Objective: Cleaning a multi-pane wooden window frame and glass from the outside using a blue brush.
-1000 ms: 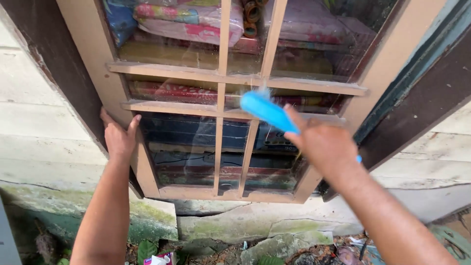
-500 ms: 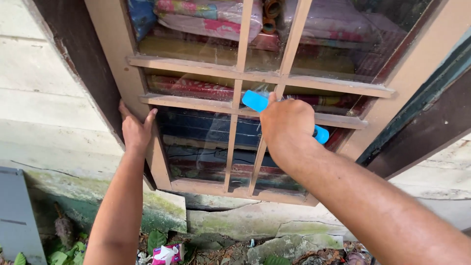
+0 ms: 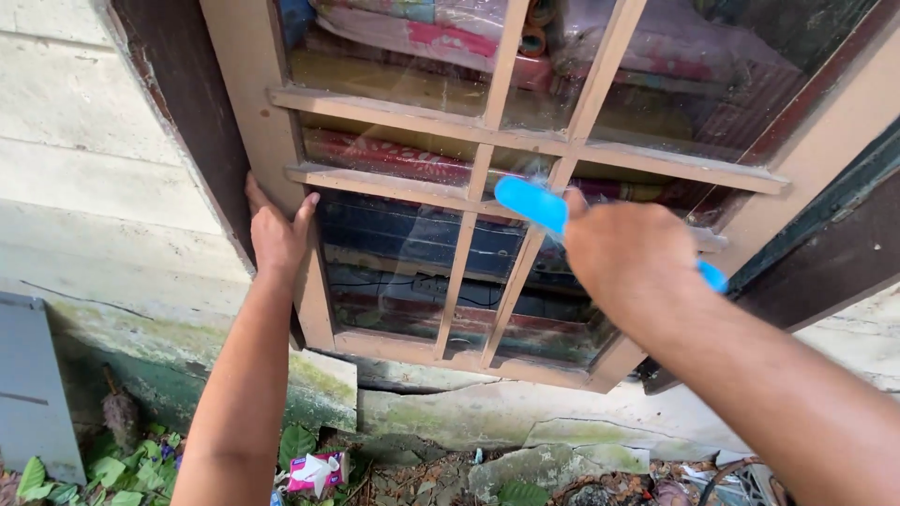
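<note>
The right hand (image 3: pixel 630 258) closes its grip round the blue brush (image 3: pixel 531 204), head at the window frame (image 3: pixel 281 141) crossbar. The left hand (image 3: pixel 277 236) lies open, flat on the frame edge. Keep bristles pressed along each bar; brace firmly.

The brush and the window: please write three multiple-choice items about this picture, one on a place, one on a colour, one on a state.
1. Where does the left hand rest?
A. on the left edge of the window frame
B. on the ground
C. on the brush

2. What colour is the brush in the right hand?
A. red
B. blue
C. green

3. How is the brush held?
A. lying on the sill
B. gripped, head at the wooden bars
C. dropped among the leaves

Answers:
1 A, the fingers wrap the frame's side.
2 B, its plastic body is bright blue.
3 B, the hand closes around its handle.
</note>
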